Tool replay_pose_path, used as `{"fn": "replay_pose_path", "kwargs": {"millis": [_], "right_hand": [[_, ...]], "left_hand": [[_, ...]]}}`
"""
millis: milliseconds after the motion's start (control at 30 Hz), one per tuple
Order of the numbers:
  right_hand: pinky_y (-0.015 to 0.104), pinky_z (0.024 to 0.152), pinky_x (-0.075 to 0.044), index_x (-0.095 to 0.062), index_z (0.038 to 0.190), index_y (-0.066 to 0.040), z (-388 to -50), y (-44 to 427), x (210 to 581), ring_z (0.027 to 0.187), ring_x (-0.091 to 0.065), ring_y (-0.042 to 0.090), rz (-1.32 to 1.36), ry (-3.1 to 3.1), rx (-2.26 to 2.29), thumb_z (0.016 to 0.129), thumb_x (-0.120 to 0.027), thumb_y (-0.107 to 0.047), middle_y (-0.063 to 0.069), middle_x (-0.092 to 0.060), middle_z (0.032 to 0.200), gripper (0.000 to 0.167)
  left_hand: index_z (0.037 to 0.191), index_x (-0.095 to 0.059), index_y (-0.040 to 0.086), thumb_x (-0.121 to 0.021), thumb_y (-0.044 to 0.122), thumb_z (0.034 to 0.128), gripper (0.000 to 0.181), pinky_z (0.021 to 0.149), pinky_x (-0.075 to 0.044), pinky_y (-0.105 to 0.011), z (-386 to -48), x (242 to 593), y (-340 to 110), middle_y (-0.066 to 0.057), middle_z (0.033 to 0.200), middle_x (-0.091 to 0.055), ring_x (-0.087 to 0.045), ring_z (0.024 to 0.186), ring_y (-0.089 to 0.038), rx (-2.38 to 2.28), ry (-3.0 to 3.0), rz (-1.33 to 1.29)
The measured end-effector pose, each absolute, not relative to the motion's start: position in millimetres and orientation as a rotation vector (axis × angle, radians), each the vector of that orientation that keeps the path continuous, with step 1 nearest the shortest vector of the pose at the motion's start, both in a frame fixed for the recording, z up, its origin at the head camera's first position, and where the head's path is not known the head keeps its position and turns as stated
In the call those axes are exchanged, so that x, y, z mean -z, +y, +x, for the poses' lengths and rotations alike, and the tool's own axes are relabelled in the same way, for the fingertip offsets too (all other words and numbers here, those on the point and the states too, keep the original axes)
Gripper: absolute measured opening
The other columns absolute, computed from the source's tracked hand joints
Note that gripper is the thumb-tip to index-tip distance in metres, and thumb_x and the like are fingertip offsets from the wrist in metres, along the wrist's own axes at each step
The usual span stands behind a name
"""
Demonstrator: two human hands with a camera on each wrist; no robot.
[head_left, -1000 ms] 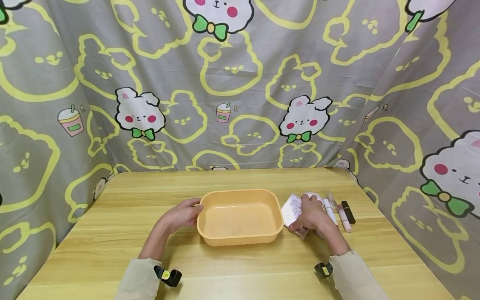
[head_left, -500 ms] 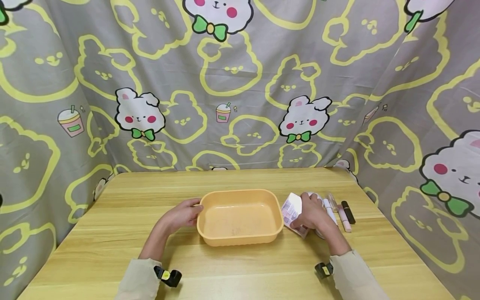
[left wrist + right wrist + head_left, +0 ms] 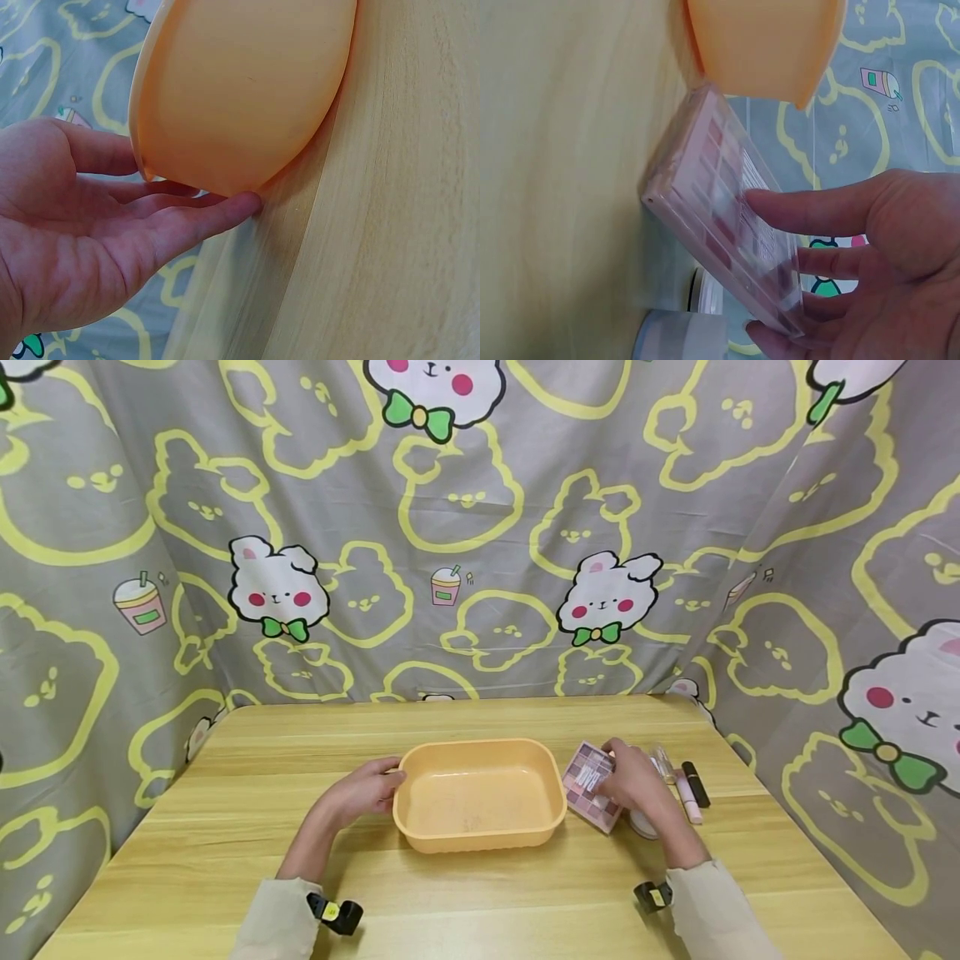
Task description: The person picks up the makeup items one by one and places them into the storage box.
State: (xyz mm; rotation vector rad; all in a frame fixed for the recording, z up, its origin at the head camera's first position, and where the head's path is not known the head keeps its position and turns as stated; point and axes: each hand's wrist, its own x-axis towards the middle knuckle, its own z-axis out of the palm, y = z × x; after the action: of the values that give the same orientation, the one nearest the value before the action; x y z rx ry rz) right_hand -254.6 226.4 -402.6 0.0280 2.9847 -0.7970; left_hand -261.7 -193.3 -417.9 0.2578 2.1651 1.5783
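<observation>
I see the right hand (image 3: 637,781) pinch the make-up palette (image 3: 588,785), with the thumb (image 3: 802,210) on its clear cover (image 3: 727,180) and other fingers (image 3: 832,260) behind it, so that it is tilted just to the right of the orange tub (image 3: 480,842); whether its lower edge touches the table (image 3: 450,902), I cannot tell. The left hand (image 3: 365,789) holds the tub at its left end, with a fingertip at the rim (image 3: 472,742), and the two hands are well apart, one on each side of it. To do this step well, I would press only gently with the thumb, because the cover may bend or slip, and I would let the fingers behind carry the weight. I would turn the palette slowly, so that no corner catches the tub's rim, and ask the left hand only to steady, not to pull. On the right I must be careful of the round white thing (image 3: 642,825), the pink tube (image 3: 687,798), the black tube (image 3: 697,786) and the clear bottle (image 3: 665,766), which lie near the right hand; a low wrist could, I think, push them, and the tubes look like things that roll easily
</observation>
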Motion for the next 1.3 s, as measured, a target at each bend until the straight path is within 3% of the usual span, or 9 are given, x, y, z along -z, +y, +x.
{"fn": "replay_pose_path", "kwargs": {"millis": [333, 600, 1000, 1300], "right_hand": [[0.047, 0.079, -0.053, -0.059, 0.128, 0.006, -252.6, 236.9, 393.5, 0.091, -0.062, 0.032, 0.020, 3.008, 0.800, 0.082, -0.071, -0.007, 0.025, -0.067, 0.109, 0.049], [0.043, 0.076, -0.054, -0.063, 0.118, 0.006, -251.6, 244.5, 387.0, 0.090, -0.063, 0.030, -0.016, 2.989, 0.828, 0.086, -0.064, -0.007, 0.025, -0.068, 0.109, 0.034], [0.032, 0.066, -0.049, -0.065, 0.116, 0.006, -251.9, 248.1, 382.5, 0.086, -0.061, 0.028, 0.006, 2.964, 0.913, 0.086, -0.061, -0.008, 0.021, -0.067, 0.101, 0.034], [0.031, 0.063, -0.049, -0.065, 0.113, 0.007, -248.8, 246.0, 377.7, 0.082, -0.060, 0.026, 0.002, 2.966, 0.943, 0.085, -0.060, -0.007, 0.019, -0.067, 0.096, 0.031]], "left_hand": [[0.152, -0.033, -0.008, -0.036, 0.017, 0.1096, 0.049, 0.098, -0.056, -0.042, -263.8, 419.1, -193.4, -0.027, 0.139, -0.055, -0.060, 0.123, -0.033, -1.595, 2.147, 0.275], [0.152, -0.034, -0.007, -0.036, 0.017, 0.1095, 0.049, 0.093, -0.057, -0.038, -263.0, 418.6, -193.2, -0.026, 0.135, -0.057, -0.062, 0.117, -0.030, -1.587, 2.156, 0.274], [0.152, -0.033, -0.007, -0.037, 0.017, 0.1095, 0.049, 0.093, -0.057, -0.038, -261.5, 417.8, -193.5, -0.026, 0.135, -0.056, -0.061, 0.119, -0.030, -1.588, 2.161, 0.269], [0.152, -0.034, -0.007, -0.037, 0.017, 0.1091, 0.049, 0.093, -0.057, -0.038, -261.4, 418.1, -192.8, -0.024, 0.132, -0.058, -0.062, 0.117, -0.029, -1.586, 2.180, 0.256]]}}
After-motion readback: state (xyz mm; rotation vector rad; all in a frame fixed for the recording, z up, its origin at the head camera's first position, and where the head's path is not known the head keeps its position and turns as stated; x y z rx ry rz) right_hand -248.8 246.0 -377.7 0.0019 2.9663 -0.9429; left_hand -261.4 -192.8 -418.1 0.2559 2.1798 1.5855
